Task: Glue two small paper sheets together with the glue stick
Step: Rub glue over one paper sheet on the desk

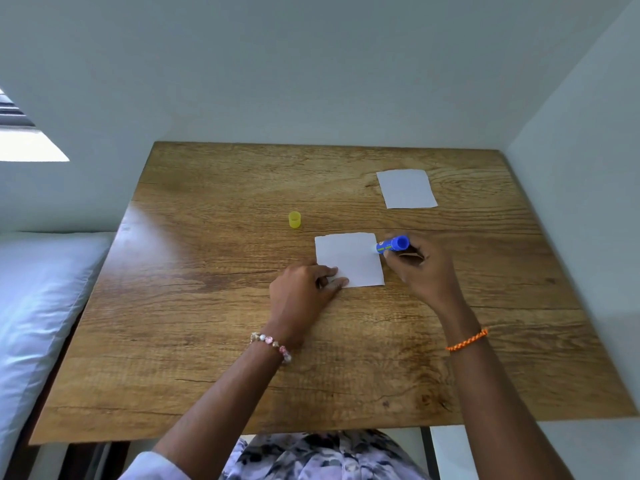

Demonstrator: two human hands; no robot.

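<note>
Floral-clothed lap below wooden table. Left hand: fingers pressing near paper sheet. Right hand: clamped on blue glue stick, tip at sheet's right edge. Second sheet, yellow cap apart. White walls.

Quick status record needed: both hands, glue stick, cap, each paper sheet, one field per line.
left hand: fingertips press the near sheet's lower left corner
right hand: grips the glue stick
glue stick: blue, uncapped, tip at the near sheet's right edge
near sheet: flat on the table
far sheet: flat, untouched, apart from the near sheet
cap: yellow, standing on the table left of the sheets
</note>
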